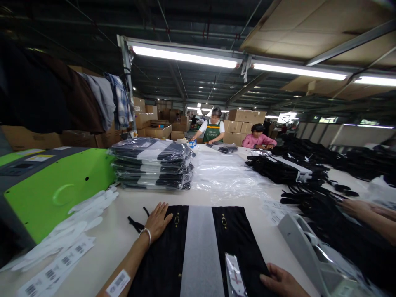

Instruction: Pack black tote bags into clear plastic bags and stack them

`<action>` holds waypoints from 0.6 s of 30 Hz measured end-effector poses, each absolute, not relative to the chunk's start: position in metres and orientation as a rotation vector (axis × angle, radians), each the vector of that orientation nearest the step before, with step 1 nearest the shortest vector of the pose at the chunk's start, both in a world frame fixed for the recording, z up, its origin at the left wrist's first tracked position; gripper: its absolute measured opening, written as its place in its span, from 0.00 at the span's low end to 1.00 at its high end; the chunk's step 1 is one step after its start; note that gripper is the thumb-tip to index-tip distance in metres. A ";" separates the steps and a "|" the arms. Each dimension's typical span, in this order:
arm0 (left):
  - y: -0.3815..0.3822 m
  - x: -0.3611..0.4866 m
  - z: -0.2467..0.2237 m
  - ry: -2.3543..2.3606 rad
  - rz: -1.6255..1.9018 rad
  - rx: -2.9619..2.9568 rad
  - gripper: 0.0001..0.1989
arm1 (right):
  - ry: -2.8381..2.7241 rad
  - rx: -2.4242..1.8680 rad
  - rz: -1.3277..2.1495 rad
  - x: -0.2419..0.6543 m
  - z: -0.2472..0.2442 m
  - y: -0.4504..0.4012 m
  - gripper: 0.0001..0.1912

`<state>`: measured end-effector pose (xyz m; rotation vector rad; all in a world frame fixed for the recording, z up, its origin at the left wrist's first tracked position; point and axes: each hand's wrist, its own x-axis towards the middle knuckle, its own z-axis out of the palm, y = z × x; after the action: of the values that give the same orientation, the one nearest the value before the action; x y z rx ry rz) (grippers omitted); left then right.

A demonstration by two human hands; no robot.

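A folded black garment (pixel 241 231) lies on the table before me, with gold buckles and a strip of white tissue paper (pixel 201 247) down its middle. My left hand (pixel 157 220) rests flat on its upper left corner, fingers stretched out. Black straps (pixel 135 224) stick out beside that hand. At the lower right edge, my right hand (pixel 283 281) grips the cloth, its thumb on top. A small clear packet (pixel 235 275) lies on the garment's right half. A barcode sticker (pixel 118 283) is stuck to my left forearm.
Bagged garments (pixel 151 165) are stacked ahead, beside clear plastic bags (pixel 225 173). A green machine (pixel 62 189) and barcode label strips (pixel 58 266) are on the left. A grey dispenser (pixel 305 251) stands right, near another person's hands (pixel 361 208). Two people work across the table.
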<state>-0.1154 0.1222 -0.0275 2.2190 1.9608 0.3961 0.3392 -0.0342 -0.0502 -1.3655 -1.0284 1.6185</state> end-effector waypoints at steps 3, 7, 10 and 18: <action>0.130 -0.123 -0.046 1.939 0.392 2.227 0.36 | -1.092 -1.541 1.490 0.344 -0.038 -0.020 0.27; 0.131 -0.124 -0.046 1.917 0.404 2.229 0.37 | -1.027 -1.678 1.189 0.340 -0.007 0.028 0.28; 0.130 -0.123 -0.045 1.928 0.427 2.214 0.37 | -0.975 -1.665 1.132 0.323 0.010 0.068 0.27; 0.131 -0.123 -0.051 1.948 0.462 2.181 0.38 | -0.960 -1.611 1.040 0.300 0.004 0.109 0.18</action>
<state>-0.1226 0.1309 -0.0507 2.1812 1.9485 0.4621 0.2997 0.1086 0.0035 -1.6115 -0.9602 1.0397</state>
